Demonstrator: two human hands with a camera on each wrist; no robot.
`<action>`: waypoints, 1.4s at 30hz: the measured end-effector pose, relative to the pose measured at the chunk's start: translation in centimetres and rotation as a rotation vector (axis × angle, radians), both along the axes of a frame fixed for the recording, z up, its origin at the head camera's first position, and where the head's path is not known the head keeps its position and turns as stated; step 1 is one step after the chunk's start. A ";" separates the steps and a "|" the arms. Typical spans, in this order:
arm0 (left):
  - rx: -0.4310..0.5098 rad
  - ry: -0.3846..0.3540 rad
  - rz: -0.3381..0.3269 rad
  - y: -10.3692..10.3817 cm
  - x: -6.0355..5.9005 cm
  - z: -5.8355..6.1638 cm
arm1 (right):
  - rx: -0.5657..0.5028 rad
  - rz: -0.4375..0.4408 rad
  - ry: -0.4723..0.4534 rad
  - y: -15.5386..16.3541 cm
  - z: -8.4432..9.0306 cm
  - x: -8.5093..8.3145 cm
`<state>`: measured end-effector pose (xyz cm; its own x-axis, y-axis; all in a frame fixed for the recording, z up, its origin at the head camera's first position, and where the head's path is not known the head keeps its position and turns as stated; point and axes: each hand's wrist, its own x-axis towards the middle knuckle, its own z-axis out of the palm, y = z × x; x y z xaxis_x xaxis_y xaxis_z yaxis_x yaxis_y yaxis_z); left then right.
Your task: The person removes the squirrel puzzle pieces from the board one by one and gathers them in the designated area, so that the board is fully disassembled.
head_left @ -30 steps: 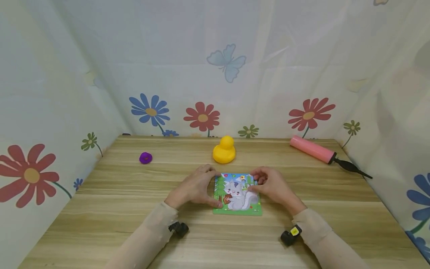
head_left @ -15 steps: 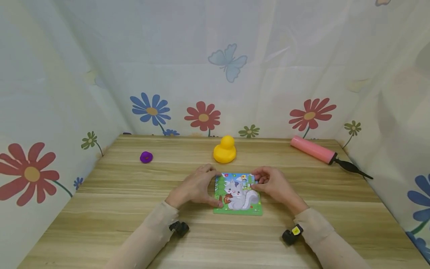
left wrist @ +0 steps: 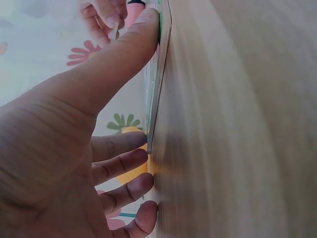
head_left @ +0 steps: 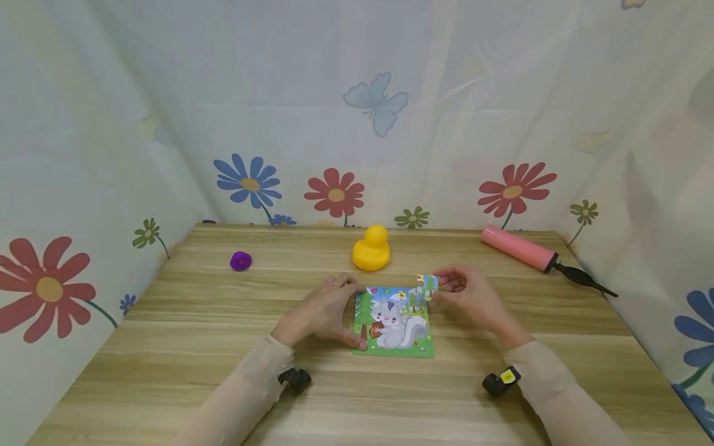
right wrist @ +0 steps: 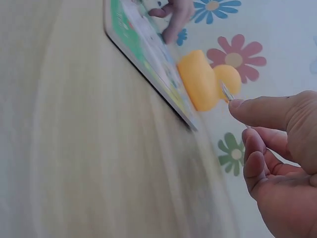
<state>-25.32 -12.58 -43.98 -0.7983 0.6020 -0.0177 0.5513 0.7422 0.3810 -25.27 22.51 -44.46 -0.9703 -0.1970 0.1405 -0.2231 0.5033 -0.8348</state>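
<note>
A square jigsaw puzzle (head_left: 393,352) with a grey squirrel holding an acorn lies flat on the table in the head view. My left hand (head_left: 325,311) spans its left side: the thumb rests on the near left corner, and the fingers touch the far left corner. In the left wrist view the thumb (left wrist: 116,62) is straight and the other fingers are spread. Just above the puzzle's far right corner, my right hand (head_left: 468,296) pinches a small puzzle piece (head_left: 428,285) printed with sky and a tree. Seen edge-on in the right wrist view, the piece (right wrist: 227,92) looks thin.
Behind the puzzle sits a yellow rubber duck (head_left: 372,249). A purple ring-like object (head_left: 241,261) lies at the far left of the table. Toward the back right is a pink hand pump (head_left: 519,248) with a black nozzle. Flower-printed curtains (head_left: 279,111) surround the table.
My right hand has lifted the piece from the puzzle's upper right area and moved it slightly up and to the right. The left hand stays in place.
</note>
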 end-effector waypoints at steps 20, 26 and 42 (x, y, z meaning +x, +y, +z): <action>-0.004 -0.014 -0.022 -0.3 0.0 -0.1 | 0.097 -0.050 0.031 9.2 1.5 0.5; -0.007 -0.020 -0.025 -0.2 0.1 0.0 | 0.110 -0.028 -0.010 11.6 0.6 0.5; -0.018 -0.032 -0.014 -0.2 0.1 0.1 | 0.158 -0.033 0.022 15.7 -2.2 1.2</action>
